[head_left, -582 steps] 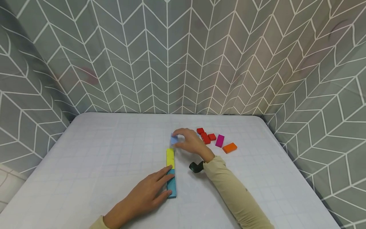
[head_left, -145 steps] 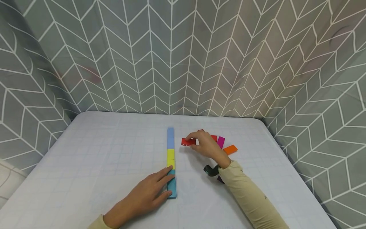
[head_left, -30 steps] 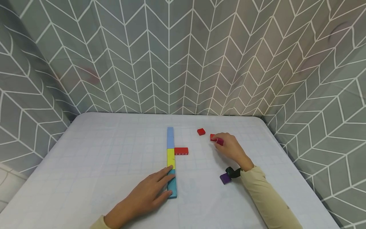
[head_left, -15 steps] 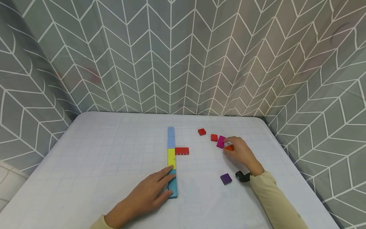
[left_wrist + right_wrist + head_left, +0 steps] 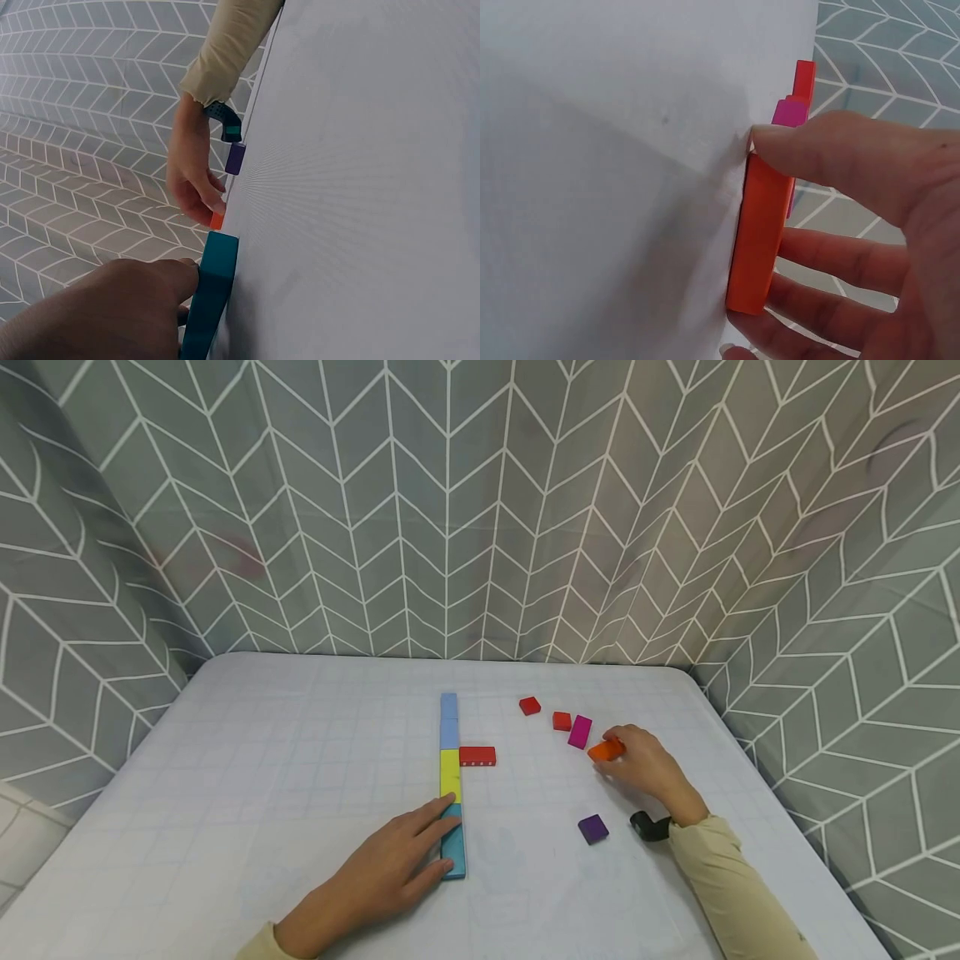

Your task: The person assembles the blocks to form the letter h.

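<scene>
My left hand point(image 5: 390, 864) rests its fairly straight fingers on a teal block point(image 5: 453, 852) and the near end of a yellow block point(image 5: 449, 772). Two light blue blocks point(image 5: 448, 722) continue that straight row away from me. A red block point(image 5: 477, 756) with white dots on its side sticks out to the right, against the row near the yellow block's far end. My right hand point(image 5: 647, 767) pinches an orange block point(image 5: 761, 236) lying on the table, thumb at one end and fingers at the other. Right beside it lies a magenta block point(image 5: 580, 732).
Two small red blocks point(image 5: 562, 721) lie beyond the magenta one. A purple block point(image 5: 593, 829) sits nearer me, left of the dark wrist camera point(image 5: 649, 827). The white table point(image 5: 262, 777) ends at a patterned grey curtain point(image 5: 450, 510) behind and at the sides.
Light blue blocks and then the dotted red block have joined the row. My right hand has left the magenta block and moved right onto the orange one. The left hand stays put.
</scene>
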`<act>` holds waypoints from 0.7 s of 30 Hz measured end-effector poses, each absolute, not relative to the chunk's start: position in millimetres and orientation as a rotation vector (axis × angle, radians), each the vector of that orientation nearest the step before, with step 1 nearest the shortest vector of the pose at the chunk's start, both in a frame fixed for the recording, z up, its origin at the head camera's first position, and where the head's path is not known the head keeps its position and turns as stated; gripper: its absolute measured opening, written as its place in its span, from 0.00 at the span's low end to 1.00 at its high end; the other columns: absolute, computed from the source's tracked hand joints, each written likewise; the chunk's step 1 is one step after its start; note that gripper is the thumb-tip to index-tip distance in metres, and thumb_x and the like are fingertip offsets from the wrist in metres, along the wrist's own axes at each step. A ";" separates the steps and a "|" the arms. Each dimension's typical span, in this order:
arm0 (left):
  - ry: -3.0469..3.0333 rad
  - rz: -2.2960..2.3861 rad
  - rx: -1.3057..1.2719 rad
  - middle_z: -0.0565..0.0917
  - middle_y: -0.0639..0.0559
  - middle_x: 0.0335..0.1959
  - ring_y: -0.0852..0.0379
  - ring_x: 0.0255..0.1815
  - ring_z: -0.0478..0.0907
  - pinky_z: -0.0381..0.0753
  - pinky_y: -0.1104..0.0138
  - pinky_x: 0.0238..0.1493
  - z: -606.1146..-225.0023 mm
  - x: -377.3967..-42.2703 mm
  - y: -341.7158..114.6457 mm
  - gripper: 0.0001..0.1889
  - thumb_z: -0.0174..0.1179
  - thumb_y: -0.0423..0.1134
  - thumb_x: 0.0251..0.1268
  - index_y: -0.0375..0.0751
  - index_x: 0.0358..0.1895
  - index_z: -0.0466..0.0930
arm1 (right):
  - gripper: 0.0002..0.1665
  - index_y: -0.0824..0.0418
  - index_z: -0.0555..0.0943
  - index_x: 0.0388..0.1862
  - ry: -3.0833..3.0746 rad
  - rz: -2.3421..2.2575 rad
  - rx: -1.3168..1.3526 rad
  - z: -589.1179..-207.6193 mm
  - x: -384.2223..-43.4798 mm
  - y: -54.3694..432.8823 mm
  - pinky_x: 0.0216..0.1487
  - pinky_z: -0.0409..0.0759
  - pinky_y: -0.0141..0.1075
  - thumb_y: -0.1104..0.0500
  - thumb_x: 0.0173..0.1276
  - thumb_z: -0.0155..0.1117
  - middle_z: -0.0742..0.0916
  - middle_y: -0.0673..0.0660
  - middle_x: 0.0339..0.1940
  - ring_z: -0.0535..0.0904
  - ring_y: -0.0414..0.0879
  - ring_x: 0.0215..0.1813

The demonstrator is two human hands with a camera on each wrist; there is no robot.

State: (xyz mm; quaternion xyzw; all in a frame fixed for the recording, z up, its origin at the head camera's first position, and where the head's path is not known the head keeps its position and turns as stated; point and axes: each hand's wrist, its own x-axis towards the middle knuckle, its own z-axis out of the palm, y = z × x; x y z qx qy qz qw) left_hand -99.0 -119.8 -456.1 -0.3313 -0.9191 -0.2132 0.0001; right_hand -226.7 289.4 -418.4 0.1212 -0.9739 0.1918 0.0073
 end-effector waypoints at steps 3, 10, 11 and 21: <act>-2.891 -0.670 -1.039 0.60 0.54 0.82 0.53 0.76 0.65 0.75 0.51 0.68 -456.1 -99.0 -119.7 0.32 0.52 0.61 0.80 0.50 0.78 0.70 | 0.25 0.71 0.82 0.53 -3.029 0.631 0.401 -417.5 -225.8 290.5 0.53 0.83 0.56 0.59 0.61 0.78 0.85 0.64 0.46 0.79 0.59 0.48; -2.890 -0.668 -1.043 0.61 0.53 0.82 0.53 0.76 0.65 0.75 0.52 0.68 -455.2 -98.6 -119.6 0.31 0.53 0.60 0.80 0.49 0.77 0.70 | 0.25 0.71 0.83 0.52 -3.024 0.650 0.403 -416.6 -224.9 289.3 0.53 0.83 0.56 0.59 0.61 0.80 0.85 0.64 0.45 0.79 0.58 0.47; -2.893 -0.670 -1.042 0.61 0.53 0.82 0.53 0.76 0.65 0.75 0.52 0.68 -455.0 -98.6 -119.5 0.31 0.53 0.60 0.79 0.49 0.77 0.70 | 0.25 0.71 0.83 0.52 -3.025 0.650 0.401 -416.7 -225.0 289.3 0.53 0.83 0.56 0.59 0.61 0.80 0.85 0.64 0.45 0.79 0.58 0.47; -2.921 -0.665 -1.030 0.60 0.54 0.82 0.53 0.77 0.65 0.74 0.51 0.68 -454.8 -98.5 -119.3 0.32 0.53 0.61 0.79 0.50 0.77 0.70 | 0.24 0.71 0.83 0.52 -3.022 0.655 0.410 -416.5 -226.1 290.2 0.53 0.82 0.56 0.59 0.61 0.79 0.85 0.63 0.44 0.79 0.58 0.47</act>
